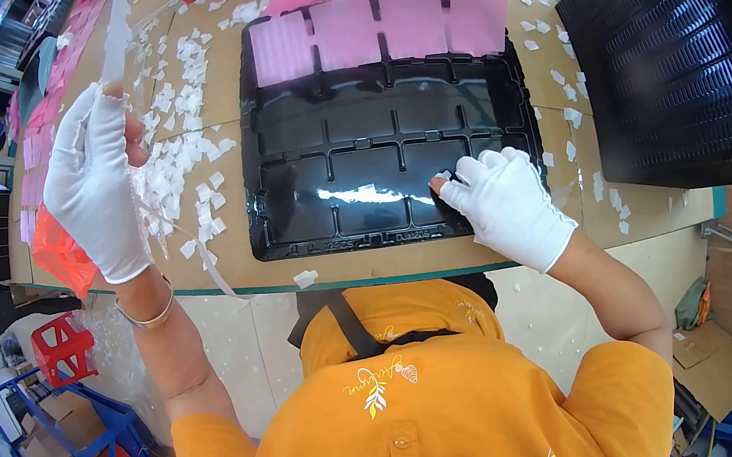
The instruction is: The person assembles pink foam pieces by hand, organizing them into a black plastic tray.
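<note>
Counter (221, 62): littered with white paper scraps (180, 112). Black compartment tray (376, 151): lay flat before you, pink pads (383, 27) filling its far row. Your right hand (508, 206): fingers pressed into a near compartment, grasp indiscernible. Your left hand (95, 179): fingers pinched a translucent strip (120, 11), raised clear.

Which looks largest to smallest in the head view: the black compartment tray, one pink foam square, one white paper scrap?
1. Black plastic compartment tray
2. Pink foam square
3. White paper scrap
All lie on one table, so nearness hardly matters.
</note>
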`<action>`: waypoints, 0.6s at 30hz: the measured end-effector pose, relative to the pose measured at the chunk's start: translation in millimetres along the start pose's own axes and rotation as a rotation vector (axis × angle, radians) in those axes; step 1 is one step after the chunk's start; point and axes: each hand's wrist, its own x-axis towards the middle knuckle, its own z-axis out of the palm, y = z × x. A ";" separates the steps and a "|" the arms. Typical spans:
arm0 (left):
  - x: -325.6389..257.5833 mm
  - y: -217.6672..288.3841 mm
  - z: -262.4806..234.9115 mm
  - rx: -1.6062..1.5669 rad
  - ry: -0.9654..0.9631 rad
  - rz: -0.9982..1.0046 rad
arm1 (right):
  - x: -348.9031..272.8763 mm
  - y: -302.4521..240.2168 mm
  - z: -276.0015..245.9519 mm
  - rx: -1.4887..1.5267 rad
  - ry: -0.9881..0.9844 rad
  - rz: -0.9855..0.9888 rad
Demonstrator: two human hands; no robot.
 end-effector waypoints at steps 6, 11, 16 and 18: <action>-1.6 9.5 -0.8 -0.074 0.005 -0.086 | 9.9 9.8 -1.5 0.072 -0.034 0.012; 4.5 6.4 -3.0 -0.121 -0.059 -0.102 | 27.2 23.4 6.7 0.165 0.067 -0.038; 7.3 14.9 -7.4 -0.170 -0.045 -0.119 | 36.4 26.7 2.5 0.151 0.045 -0.169; 10.6 12.7 -14.7 -0.256 -0.148 -0.188 | 37.7 23.8 -11.7 0.109 -0.043 -0.137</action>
